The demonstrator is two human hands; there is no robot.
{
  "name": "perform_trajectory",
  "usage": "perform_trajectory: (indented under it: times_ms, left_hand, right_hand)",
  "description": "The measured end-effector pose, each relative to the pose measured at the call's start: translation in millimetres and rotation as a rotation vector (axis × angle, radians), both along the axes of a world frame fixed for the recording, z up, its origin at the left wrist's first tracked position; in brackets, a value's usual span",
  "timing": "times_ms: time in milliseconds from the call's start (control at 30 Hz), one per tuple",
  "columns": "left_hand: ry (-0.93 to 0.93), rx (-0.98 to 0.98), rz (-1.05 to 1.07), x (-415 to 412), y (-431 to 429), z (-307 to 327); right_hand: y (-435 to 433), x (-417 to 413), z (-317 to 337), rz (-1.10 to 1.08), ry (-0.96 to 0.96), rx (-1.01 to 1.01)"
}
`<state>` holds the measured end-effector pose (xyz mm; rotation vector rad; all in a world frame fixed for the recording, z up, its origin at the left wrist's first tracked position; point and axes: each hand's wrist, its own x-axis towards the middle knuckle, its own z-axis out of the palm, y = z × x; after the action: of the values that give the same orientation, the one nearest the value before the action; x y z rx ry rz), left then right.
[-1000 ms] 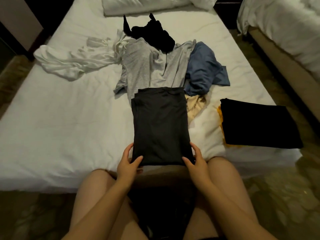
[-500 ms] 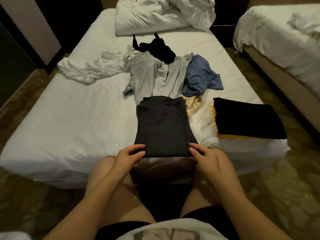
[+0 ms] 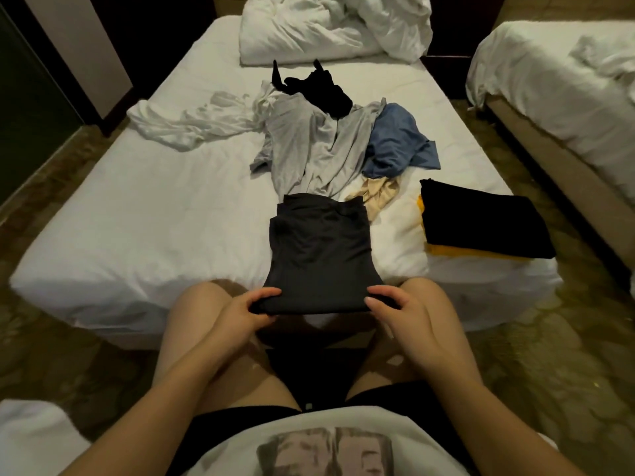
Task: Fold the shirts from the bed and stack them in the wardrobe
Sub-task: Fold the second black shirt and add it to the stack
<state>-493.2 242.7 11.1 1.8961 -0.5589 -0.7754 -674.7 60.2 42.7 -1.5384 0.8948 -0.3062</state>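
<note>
Pinching the near corners of the folded dark shirt (image 3: 323, 249), the left hand (image 3: 247, 312) and right hand (image 3: 398, 314) each curl their fingers round its hem. The shirt lies at the foot of the bed (image 3: 137, 218), its far end on the sheet and its near edge raised just off the mattress. It looks thin, light and limp, with a slight sheen, so it would probably sag and slip open if carried by this edge alone. Taking it at both sides, or with a flat palm beneath the middle, seems safer. One shirt is in hand. Two folded pieces sit to the right, black fold (image 3: 481, 221) over yellow fold (image 3: 457, 252). Five loose garments lie beyond: white (image 3: 192, 121), grey (image 3: 309, 146), black (image 3: 319, 91), blue (image 3: 395, 142), beige (image 3: 378, 194).
</note>
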Motion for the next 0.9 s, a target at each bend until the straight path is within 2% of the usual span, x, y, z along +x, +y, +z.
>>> perform_trajectory:
  times_ms: [200,333,467,533,633,767,900]
  left_hand:
    - [-0.204,0.013,0.108,39.0,-43.9,9.8]
    - [-0.185,0.015,0.167,70.5,-79.1,12.3]
    - [-0.394,0.131,0.269,106.4,-121.2,7.3]
    - [-0.443,0.180,0.292,124.9,-142.2,-0.9]
    - [-0.443,0.251,0.308,148.1,-168.3,-19.2]
    - [-0.382,0.241,0.338,158.7,-186.3,-47.2]
    - [-0.396,0.248,0.315,159.6,-188.7,-67.5]
  right_hand:
    - [-29.2,26.4,21.5,0.142,0.067,-0.136]
    - [-70.9,71.8,-4.5,0.011,0.084,-0.291]
    - [-117.3,133.5,-23.6,-0.069,0.192,-0.452]
    - [-137.9,160.8,-32.1,-0.114,0.246,-0.450]
    - [-157.6,186.8,-53.7,-0.174,0.319,-0.409]
    - [-163.5,201.6,-84.3,-0.225,0.385,-0.371]
    - [-161.3,202.4,-98.9,-0.234,0.430,-0.497]
